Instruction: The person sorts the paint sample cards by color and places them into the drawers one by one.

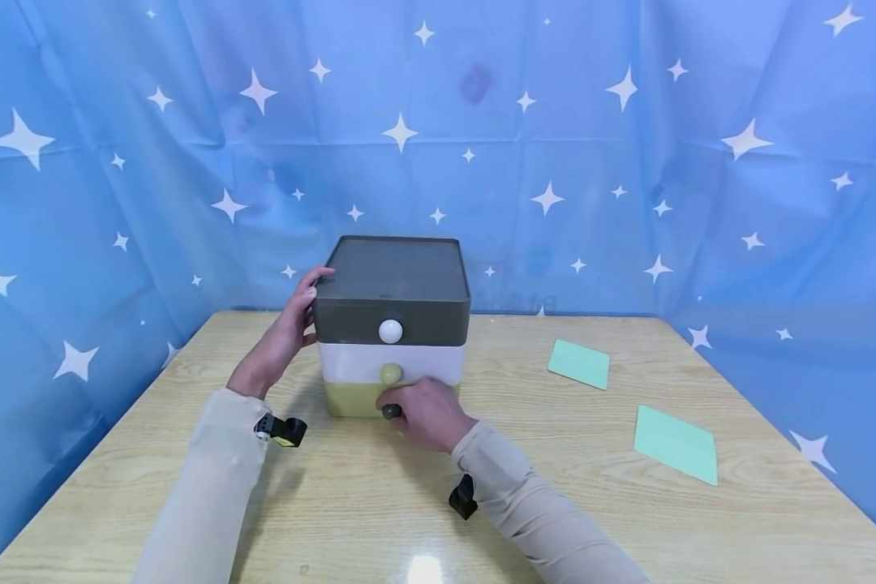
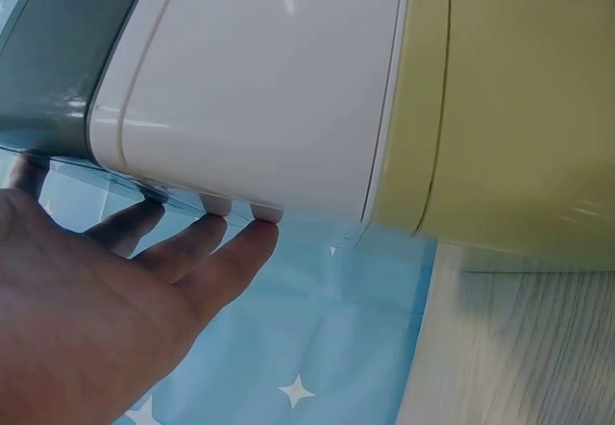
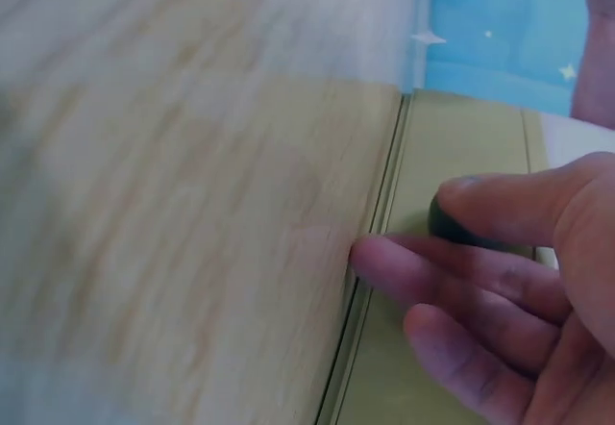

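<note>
A small three-tier drawer box stands on the table. Its dark grey top tier (image 1: 390, 316) has a white knob (image 1: 390, 331), its white middle tier (image 1: 350, 361) a green knob (image 1: 390, 373). The yellow-green bottom tier (image 1: 346, 399) bears a dark knob (image 1: 391, 411), which my right hand (image 1: 429, 415) pinches between thumb and fingers. In the right wrist view the dark knob (image 3: 450, 227) is partly covered by the thumb. My left hand (image 2: 115, 300) touches the box's left side with spread fingers; in the head view the left hand (image 1: 285, 332) reaches the top edge.
Two pale green sheets (image 1: 580, 364) lie on the right half of the wooden table (image 1: 555, 503). Behind and at both sides hangs a blue curtain (image 1: 584, 146) with white stars. A wrist camera (image 1: 285, 430) is strapped to each sleeve.
</note>
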`<move>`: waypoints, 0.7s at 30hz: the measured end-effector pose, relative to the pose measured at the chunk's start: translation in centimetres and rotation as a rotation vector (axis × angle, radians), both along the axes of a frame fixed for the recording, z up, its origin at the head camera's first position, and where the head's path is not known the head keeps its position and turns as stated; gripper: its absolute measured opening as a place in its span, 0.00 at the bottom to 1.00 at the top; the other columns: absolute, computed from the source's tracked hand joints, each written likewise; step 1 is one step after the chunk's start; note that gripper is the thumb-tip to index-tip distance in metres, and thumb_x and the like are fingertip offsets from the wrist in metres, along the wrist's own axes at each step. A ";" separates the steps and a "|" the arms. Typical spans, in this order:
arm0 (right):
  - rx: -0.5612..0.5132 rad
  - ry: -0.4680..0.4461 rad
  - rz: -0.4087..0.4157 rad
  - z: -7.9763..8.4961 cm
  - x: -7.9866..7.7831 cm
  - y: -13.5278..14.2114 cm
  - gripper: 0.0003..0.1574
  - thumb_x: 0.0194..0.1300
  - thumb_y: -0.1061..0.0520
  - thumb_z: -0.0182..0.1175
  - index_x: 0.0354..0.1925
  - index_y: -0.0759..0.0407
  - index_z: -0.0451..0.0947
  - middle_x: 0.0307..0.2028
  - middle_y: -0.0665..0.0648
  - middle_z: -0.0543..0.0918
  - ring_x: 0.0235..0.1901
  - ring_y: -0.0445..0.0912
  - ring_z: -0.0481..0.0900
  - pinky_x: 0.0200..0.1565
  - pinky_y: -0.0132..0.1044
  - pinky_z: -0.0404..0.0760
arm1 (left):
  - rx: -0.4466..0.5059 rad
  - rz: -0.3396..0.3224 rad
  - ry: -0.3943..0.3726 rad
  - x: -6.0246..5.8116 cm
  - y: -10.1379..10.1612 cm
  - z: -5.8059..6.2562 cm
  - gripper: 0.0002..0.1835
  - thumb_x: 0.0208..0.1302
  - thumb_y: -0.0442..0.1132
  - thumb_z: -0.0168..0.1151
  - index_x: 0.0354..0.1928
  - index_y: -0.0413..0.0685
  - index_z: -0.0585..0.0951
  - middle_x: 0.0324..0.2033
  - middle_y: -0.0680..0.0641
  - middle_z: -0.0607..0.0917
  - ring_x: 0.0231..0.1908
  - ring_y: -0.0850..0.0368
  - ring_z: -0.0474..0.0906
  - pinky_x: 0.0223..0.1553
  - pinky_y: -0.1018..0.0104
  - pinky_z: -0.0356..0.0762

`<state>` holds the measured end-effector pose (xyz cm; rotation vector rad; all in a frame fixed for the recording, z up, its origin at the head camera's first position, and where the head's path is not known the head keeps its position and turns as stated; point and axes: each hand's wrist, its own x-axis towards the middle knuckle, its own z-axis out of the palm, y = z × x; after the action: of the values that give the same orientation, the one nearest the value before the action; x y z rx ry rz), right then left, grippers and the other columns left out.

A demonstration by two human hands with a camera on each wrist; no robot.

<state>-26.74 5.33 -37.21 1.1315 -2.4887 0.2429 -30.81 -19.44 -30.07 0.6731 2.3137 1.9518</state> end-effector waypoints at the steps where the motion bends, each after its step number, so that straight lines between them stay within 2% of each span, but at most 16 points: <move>1: 0.000 -0.001 0.002 0.0 0.0 -0.1 0.11 0.57 0.61 0.71 0.39 0.48 0.87 0.35 0.44 0.89 0.28 0.40 0.82 0.34 0.31 0.81 | 0.001 -0.001 0.001 0.0 -0.1 0.0 0.28 0.78 0.63 0.26 0.76 0.74 0.49 0.79 0.46 0.45 0.77 0.39 0.47 0.68 0.30 0.54; 8: 0.000 -0.024 0.011 0.1 0.1 -0.2 0.10 0.57 0.61 0.72 0.39 0.50 0.87 0.35 0.46 0.89 0.29 0.41 0.82 0.36 0.32 0.81 | 0.002 -0.006 0.006 0.1 -0.1 -0.2 0.29 0.77 0.64 0.27 0.77 0.74 0.49 0.79 0.45 0.46 0.78 0.38 0.47 0.70 0.29 0.53; 14: 0.049 -0.129 -0.002 0.6 1.0 -0.1 0.11 0.59 0.60 0.72 0.42 0.48 0.86 0.36 0.46 0.89 0.27 0.39 0.78 0.36 0.30 0.80 | -0.004 0.000 0.002 0.0 -0.1 -0.1 0.29 0.78 0.64 0.27 0.76 0.74 0.49 0.79 0.46 0.45 0.78 0.38 0.47 0.69 0.29 0.53; 18: 0.072 -0.218 -0.026 1.1 1.9 0.0 0.12 0.62 0.60 0.70 0.43 0.47 0.85 0.34 0.46 0.87 0.24 0.37 0.72 0.31 0.27 0.75 | -0.001 0.002 0.000 -0.1 0.0 0.0 0.28 0.78 0.63 0.27 0.76 0.75 0.50 0.79 0.46 0.45 0.77 0.38 0.48 0.69 0.30 0.54; 21: 0.097 -0.251 -0.016 1.4 2.8 0.0 0.10 0.64 0.62 0.67 0.42 0.47 0.85 0.28 0.44 0.82 0.21 0.36 0.67 0.27 0.25 0.68 | 0.001 -0.001 -0.006 -0.1 0.0 -0.1 0.28 0.78 0.63 0.27 0.76 0.75 0.50 0.79 0.46 0.45 0.77 0.38 0.48 0.69 0.30 0.54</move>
<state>-23.96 5.34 -35.79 1.1829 -2.7548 0.2767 -30.94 -19.45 -30.15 0.6679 2.3090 1.9522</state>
